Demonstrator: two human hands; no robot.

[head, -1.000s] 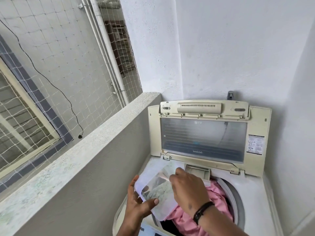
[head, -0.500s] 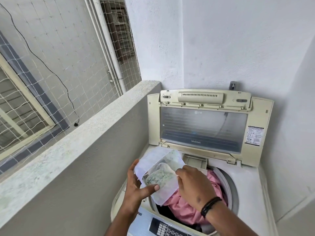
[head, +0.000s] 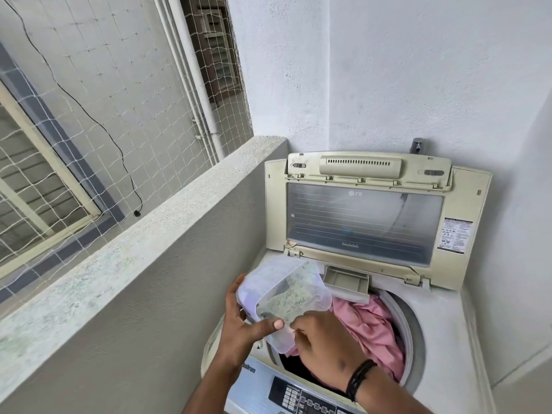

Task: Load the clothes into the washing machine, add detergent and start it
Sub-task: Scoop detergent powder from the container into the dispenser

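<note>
The left hand (head: 245,324) grips a clear tub (head: 283,297) of pale speckled powder, tilted over the washer's (head: 442,339) left rim; the right hand (head: 325,342) pinches its near edge above pink clothes (head: 370,327).

Two bare forearms enter from the bottom edge, no sleeves showing on either. The right hand (head: 324,339) has a black band (head: 360,378) of thin cords round its wrist. The left hand (head: 243,319) shows no rings or bands
</note>
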